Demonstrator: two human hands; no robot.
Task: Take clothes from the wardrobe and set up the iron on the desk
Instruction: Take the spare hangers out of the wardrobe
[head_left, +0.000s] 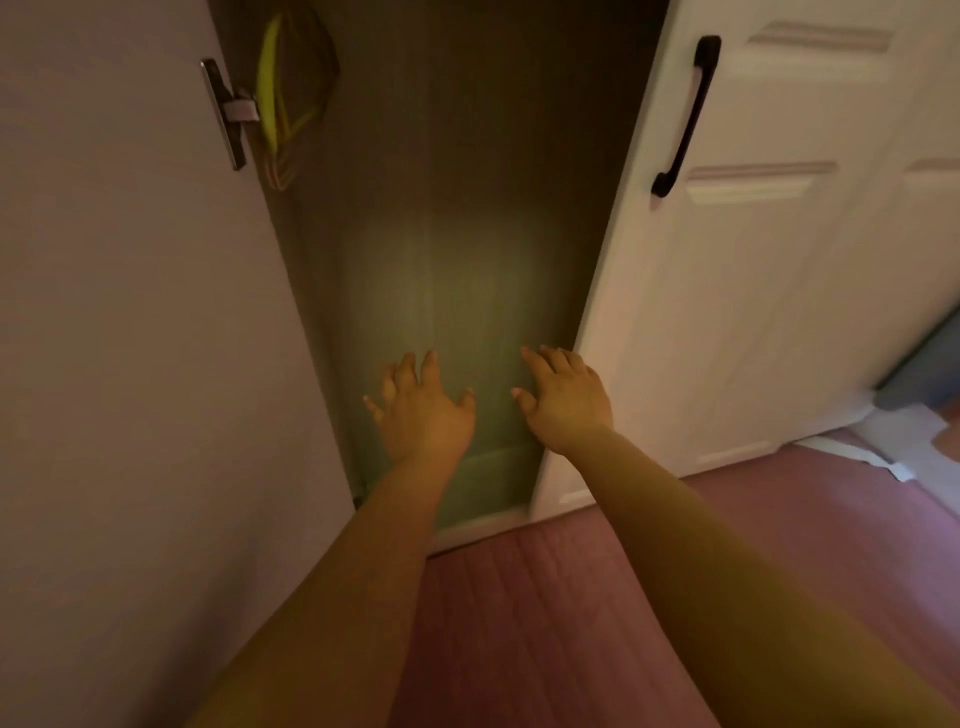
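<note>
Wardrobe stands opened; left hand and right hand are stretched in, grips wide, nothing held. Clothes must next be located higher up.

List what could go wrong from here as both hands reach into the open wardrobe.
1. The left hand and right hand are low in the compartment, while the only hanging items, yellow hangers, are high up on the left; the reach may find nothing.
2. The open door's hinge sticks out beside the hangers and could catch an arm reaching up.
3. The interior is dim, so clothes could be overlooked.
</note>
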